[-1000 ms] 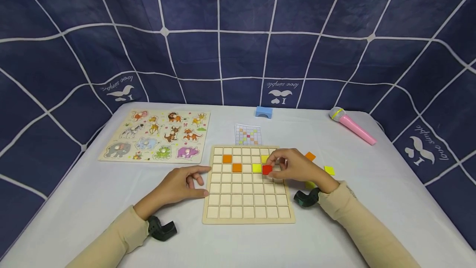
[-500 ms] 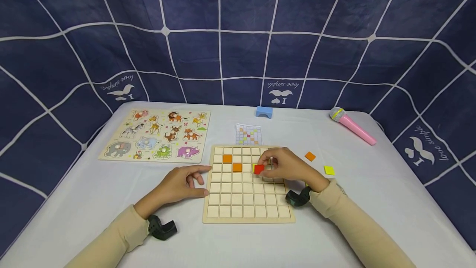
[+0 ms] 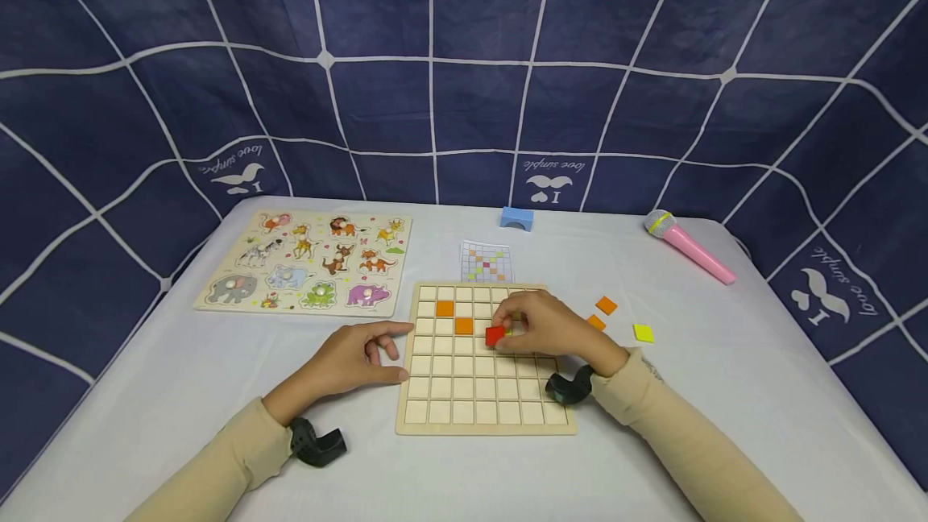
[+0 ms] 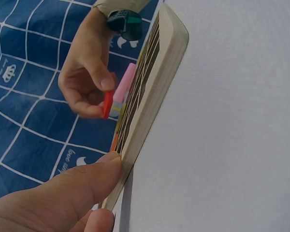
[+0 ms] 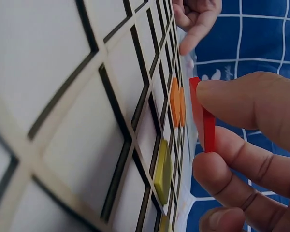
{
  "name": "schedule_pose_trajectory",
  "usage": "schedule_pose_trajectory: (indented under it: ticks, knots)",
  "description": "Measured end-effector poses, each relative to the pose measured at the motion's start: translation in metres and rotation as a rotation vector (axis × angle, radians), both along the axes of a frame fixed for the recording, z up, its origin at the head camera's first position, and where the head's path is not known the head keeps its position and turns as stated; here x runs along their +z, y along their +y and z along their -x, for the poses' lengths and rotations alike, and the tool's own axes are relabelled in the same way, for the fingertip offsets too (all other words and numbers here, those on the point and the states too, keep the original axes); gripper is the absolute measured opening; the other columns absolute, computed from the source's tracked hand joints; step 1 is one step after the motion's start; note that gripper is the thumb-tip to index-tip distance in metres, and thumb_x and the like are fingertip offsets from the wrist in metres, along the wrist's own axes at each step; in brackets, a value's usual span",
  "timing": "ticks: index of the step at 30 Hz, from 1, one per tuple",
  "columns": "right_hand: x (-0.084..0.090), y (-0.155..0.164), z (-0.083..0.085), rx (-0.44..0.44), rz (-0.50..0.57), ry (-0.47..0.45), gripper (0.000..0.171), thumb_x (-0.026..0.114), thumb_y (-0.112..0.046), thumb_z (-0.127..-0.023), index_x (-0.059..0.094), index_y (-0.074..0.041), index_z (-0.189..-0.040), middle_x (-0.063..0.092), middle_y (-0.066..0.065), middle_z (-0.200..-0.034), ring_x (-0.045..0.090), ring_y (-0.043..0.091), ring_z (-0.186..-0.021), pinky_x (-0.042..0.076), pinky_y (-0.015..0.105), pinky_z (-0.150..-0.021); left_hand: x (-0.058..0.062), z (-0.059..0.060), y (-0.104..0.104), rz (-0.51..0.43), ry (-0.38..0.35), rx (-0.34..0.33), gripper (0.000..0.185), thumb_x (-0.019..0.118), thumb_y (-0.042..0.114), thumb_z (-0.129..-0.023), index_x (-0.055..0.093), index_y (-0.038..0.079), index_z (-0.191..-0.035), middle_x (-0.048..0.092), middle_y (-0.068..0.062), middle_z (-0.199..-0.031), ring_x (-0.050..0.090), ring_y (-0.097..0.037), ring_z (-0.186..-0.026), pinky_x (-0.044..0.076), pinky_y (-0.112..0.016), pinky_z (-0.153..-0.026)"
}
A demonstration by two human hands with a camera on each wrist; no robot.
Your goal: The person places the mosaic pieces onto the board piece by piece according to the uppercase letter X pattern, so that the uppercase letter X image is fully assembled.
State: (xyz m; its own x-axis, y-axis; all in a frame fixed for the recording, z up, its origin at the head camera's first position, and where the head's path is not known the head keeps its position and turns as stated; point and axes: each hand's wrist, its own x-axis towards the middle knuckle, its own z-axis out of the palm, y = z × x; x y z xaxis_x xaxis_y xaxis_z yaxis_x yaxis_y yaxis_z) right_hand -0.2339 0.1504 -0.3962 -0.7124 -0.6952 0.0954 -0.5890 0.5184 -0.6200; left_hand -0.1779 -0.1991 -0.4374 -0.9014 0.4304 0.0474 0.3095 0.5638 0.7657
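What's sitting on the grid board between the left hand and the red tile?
Two orange tiles, set in cells of the board, lie between the left hand and the red tile pinched by the right hand; the head view shows it.

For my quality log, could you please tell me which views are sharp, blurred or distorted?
Head view: evenly lit, sharp, backdrop lines bowed by the lens. Right wrist view: thin red square tile sharp, near cells of the wooden grid board blurred. Left wrist view: left hand soft.

Head cam high, facing fwd/down over table, wrist cams v. close, all share grid board (image 3: 484, 417)
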Motion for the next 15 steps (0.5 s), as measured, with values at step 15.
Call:
schedule_pose_trajectory:
  ticks: [15]
  knots:
    - [-0.002, -0.017, -0.003, 0.005, -0.126, -0.009, 0.015, 0.090, -0.014, -0.087, 0.078, -0.014, -0.096, 0.062, -0.006, -0.085, 0.050, 0.008, -0.079, 0.045, 0.030, -0.077, 0.001, 0.000, -0.001, 0.009, -0.013, 0.002, 0.067, 0.095, 0.028, -0.083, 0.070, 0.004, -0.141, 0.069, 0.009, -0.092, 0.058, -0.009, -0.068, 0.045, -0.025, -0.062]
